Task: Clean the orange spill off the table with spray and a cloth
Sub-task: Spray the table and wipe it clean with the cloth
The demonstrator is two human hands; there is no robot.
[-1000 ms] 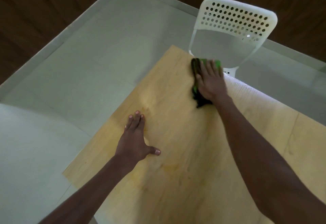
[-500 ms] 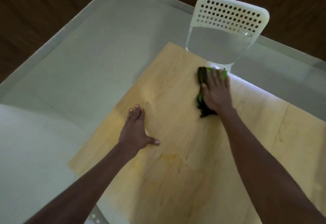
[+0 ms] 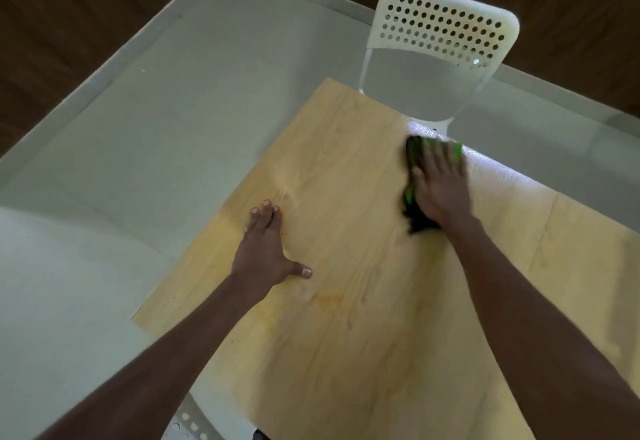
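Big pale wood table (image 3: 363,197) fills most of the view, with grey floor (image 3: 156,128) around it and a white perforated chair (image 3: 446,34) tucked in at the far edge. No spray bottle anywhere in frame, so that part looks done or parked out of sight.

Both arms are reaching out over the top. The left hand (image 3: 265,249) is flat on the wood, palm down, fingers together, thumb stuck out to the side, gripping nothing; I'd say it's just bracing. The right hand (image 3: 440,186) is spread flat on top of the cloth (image 3: 412,176), pressing it onto the table near the far edge, close to the chair. It's not pinching the cloth, more pinning it under the palm. The hand is a bit blurred, so I'd guess it's mid-wipe.

The cloth is dark with bright green bits, bunched into a strip that runs roughly near-to-far, poking out on the thumb side.

Now the bit that matters: what's left of the spill (image 3: 325,301) is a faint orange smear, and it sits well on the near side of the cloth, just past the left thumb. So the left hand is much closer to it, but the right one has the cloth. I reckon the next stroke needs to pull back toward the body and to the left.
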